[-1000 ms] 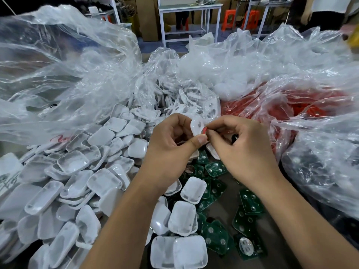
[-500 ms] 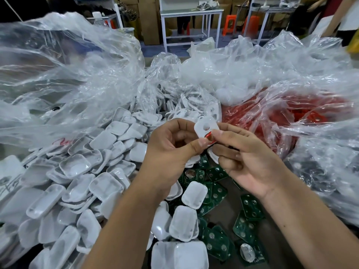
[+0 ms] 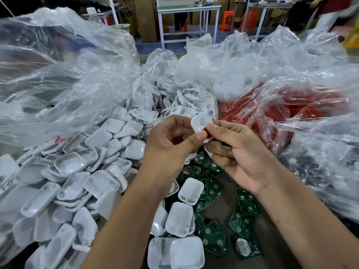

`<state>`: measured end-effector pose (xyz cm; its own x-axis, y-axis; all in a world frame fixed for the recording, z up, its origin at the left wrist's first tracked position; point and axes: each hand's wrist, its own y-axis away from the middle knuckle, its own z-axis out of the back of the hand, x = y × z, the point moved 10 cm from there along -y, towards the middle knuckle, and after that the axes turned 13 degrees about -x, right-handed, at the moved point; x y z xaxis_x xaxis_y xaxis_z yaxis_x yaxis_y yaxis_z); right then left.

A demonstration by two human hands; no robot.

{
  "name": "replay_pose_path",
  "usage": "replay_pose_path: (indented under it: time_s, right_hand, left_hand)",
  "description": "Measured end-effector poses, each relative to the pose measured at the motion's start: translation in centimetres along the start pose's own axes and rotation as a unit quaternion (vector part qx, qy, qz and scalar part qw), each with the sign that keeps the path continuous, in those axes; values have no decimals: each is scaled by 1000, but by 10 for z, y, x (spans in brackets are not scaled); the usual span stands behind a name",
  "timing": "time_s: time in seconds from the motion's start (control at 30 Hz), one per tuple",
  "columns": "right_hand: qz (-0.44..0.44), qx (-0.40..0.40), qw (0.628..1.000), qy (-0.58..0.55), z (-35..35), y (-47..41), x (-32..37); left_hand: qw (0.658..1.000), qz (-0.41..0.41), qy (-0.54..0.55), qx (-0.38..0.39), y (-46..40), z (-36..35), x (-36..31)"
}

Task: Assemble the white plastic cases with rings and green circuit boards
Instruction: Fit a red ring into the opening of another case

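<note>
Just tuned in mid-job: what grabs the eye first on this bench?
At centre, the left hand and right hand pinch a white case half with a round hole, a red ring at its lower edge. A heap of white case shells fills the left; green circuit boards lie scattered below the hands. On the right, a clear bag of red parts.

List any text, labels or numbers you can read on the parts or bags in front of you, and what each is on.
None can be read.
Red handwritten marks on the clear plastic bag at left: too crumpled and blurred to read.
Dark print on the same bag's lower left edge: blurred.
White markings on the green circuit boards: too small to read.
</note>
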<state>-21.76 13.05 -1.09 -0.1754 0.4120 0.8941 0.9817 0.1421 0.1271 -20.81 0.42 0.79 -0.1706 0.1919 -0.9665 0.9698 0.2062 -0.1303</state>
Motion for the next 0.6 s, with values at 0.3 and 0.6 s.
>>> replay_pose_path:
  time_s: [0.3, 0.6]
  right_hand:
    - [-6, -8, 1000, -4, 2, -2, -2]
    - [37, -54, 996, 65, 9, -4, -1]
  left_hand:
    - [999, 19, -30, 13, 1, -8, 11]
    - [997, 40, -57, -28, -4, 2, 21]
